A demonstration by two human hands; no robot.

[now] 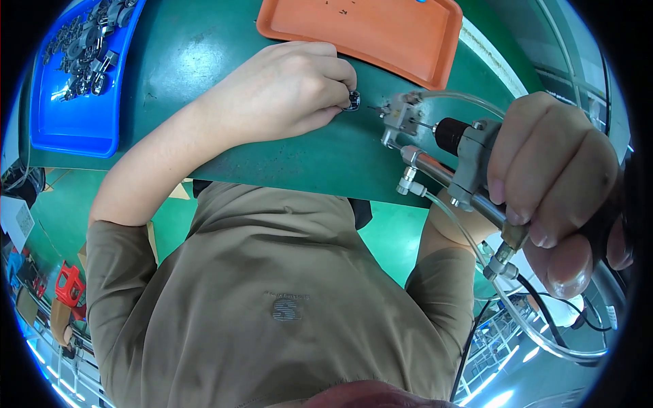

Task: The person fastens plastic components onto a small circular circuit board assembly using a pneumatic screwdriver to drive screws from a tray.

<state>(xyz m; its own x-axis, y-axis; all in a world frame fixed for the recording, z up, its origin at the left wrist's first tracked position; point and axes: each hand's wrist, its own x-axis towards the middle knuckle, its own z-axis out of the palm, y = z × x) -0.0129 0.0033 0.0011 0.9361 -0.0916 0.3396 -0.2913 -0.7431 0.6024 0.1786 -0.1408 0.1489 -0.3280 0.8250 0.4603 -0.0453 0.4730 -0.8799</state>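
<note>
Hand tool [435, 166]: smooth, semi-glossy metal shaft; hose [476, 100], translucent plastic. Blue tray [75, 129], orange tray [391, 44]: smooth plastic, the former glossy. Tabletop [170, 85]: smooth, with a sheen. Shirt [272, 255]: matt cloth.

A small black part [353, 102] is pinched in the left hand [296, 85], near the tip of a hose-fed metal tool [474, 160] gripped in the right hand [559, 166]

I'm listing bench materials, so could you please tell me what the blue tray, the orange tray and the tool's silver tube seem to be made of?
Blue tray: probably glossy moulded plastic, with even colour and rounded corners. Orange tray: likely plastic too, duller, with rounded corners. Silver tube: apparently polished metal, from its bright streaks, perhaps plated.
</note>
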